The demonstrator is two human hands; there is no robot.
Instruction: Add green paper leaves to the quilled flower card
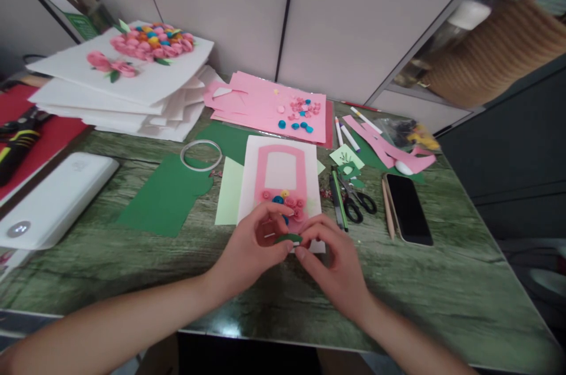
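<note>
A small green paper leaf point(289, 238) is pinched between my left hand point(260, 239) and my right hand point(331, 251), the fingers of both closed on its ends. Both hands hover over the lower edge of a white card point(250, 174). On that card lies a pink paper frame point(262, 168) with a window cut out of its upper part. Pink rolled paper roses point(299, 204), a blue rolled flower point(277, 200) and a yellow one point(285, 193) cluster on the frame's lower part. My fingers hide some of this cluster.
Scissors point(354, 207), a green pen point(339, 198), a pencil point(388, 210) and a phone point(409, 210) lie to the right. Green paper point(159, 198), a silver ring point(182, 154) and a white power bank point(57, 198) are left. Behind are pink sheets point(260, 109) and stacked white boards point(110, 104).
</note>
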